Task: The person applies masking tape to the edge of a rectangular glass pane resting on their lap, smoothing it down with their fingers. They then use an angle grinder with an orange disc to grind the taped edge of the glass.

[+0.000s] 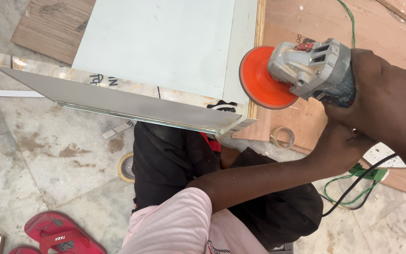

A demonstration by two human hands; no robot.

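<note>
Grinding a panel [165, 42] edge.
Both hands, right [381, 89] and left [339, 146], clamped around grinder [313, 70]; orange disc [259, 80] touching edge; tape roll [284, 137] below.

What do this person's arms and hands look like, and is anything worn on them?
Both hands, the left hand and right hand, are bare: no gloves, rings or watch visible. The left arm is bare below a short pale pink sleeve. No sleeve shows on the right arm.
</note>
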